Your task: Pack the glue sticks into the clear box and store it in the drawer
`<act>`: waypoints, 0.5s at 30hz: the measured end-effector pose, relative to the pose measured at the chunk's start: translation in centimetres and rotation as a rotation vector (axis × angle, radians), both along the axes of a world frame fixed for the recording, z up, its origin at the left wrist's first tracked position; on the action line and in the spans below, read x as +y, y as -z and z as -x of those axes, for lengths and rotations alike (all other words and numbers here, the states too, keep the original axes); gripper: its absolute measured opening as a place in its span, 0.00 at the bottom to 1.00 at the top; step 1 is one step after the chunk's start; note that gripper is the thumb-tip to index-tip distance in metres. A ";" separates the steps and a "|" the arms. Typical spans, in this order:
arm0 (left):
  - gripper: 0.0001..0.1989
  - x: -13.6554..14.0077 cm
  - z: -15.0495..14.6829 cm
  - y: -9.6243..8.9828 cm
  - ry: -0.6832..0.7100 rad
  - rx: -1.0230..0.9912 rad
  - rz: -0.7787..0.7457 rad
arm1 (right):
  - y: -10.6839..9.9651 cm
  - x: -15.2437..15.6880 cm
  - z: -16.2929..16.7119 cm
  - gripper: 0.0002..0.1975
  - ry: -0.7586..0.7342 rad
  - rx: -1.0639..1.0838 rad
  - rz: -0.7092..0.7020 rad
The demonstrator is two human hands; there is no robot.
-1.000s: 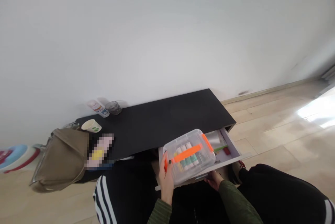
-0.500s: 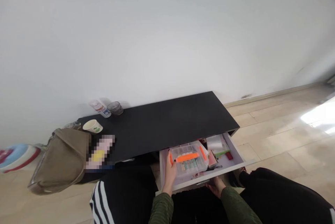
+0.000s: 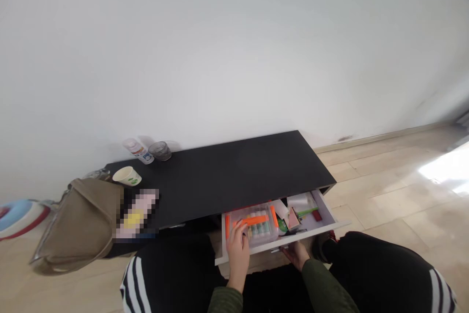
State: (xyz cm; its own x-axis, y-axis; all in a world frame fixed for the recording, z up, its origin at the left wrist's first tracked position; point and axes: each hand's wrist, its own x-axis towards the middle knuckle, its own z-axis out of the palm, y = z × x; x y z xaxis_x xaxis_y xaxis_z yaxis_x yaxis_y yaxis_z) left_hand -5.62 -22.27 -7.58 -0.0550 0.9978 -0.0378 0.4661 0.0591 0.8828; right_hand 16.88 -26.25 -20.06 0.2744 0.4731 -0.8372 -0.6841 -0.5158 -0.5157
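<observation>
A drawer (image 3: pixel 322 230) stands pulled out of the black cabinet. Inside its left part lies a clear plastic box (image 3: pixel 261 240) with orange clips and an orange handle; several small tubes or bottles show through it. My left hand (image 3: pixel 239 244) rests on the box's near left side, fingers stretched and slightly bent by the orange handle. At the drawer front, my right hand (image 3: pixel 297 255) has its fingers at the handle (image 3: pixel 280 248), partly hidden beneath the edge. Right of the box lie a pink triangular piece (image 3: pixel 293 218), a green strip and a dark red item.
The black cabinet top (image 3: pixel 234 166) holds a paper cup (image 3: pixel 127 176), a spray can (image 3: pixel 138 151), a dark glass (image 3: pixel 160 151) and a brown bag (image 3: pixel 78 225) at its left end. A white wall rises behind. My knees flank the drawer.
The plastic box has settled lower and flatter in the drawer. My left hand has moved from its left side onto its near top. The drawer has slid slightly inward.
</observation>
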 end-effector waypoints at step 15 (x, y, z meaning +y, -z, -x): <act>0.24 -2.5 1.8 5.0 -0.058 0.051 0.255 | -4.1 10.7 1.4 0.10 -0.174 -0.119 -0.155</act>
State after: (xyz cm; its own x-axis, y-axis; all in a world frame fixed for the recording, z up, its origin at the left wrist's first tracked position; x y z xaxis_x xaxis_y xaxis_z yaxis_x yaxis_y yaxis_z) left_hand -7.39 -24.78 -12.55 -0.1203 0.9515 -0.2830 0.4992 0.3044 0.8113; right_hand 15.44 -15.58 -15.97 0.2695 0.6417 -0.7181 -0.5219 -0.5293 -0.6689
